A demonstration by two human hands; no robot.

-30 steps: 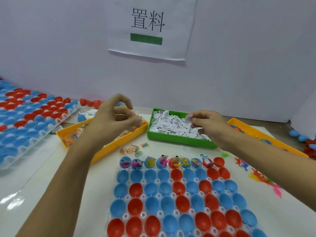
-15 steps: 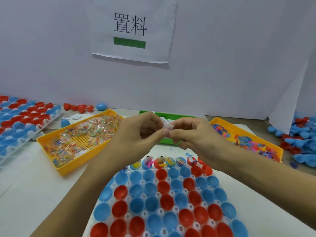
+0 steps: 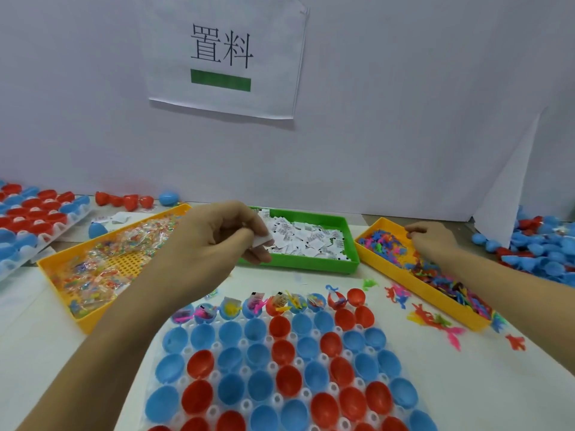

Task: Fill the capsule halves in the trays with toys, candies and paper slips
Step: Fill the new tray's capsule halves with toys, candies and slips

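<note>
A clear tray (image 3: 401, 368) of red and blue capsule halves lies in front of me; its far row holds toys, candies and slips, the nearer rows are empty. My left hand (image 3: 214, 244) hovers above the tray's far edge and pinches a white paper slip (image 3: 260, 241). My right hand (image 3: 431, 241) reaches into the right orange tray (image 3: 373, 259) of small colourful toys, fingers curled down among them. The green tray (image 3: 311, 265) of paper slips sits between the hands. The left orange tray (image 3: 53, 269) holds wrapped candies.
A second tray of capsule halves (image 3: 31, 219) lies at the far left. Loose red and blue halves (image 3: 130, 200) line the back wall and heap at the far right (image 3: 541, 244). Stray toys (image 3: 432, 321) lie on the table beside the right tray.
The hands met over the tray half a second ago, passing the slip. My right hand has since moved right into the toy tray; my left hand keeps the slip.
</note>
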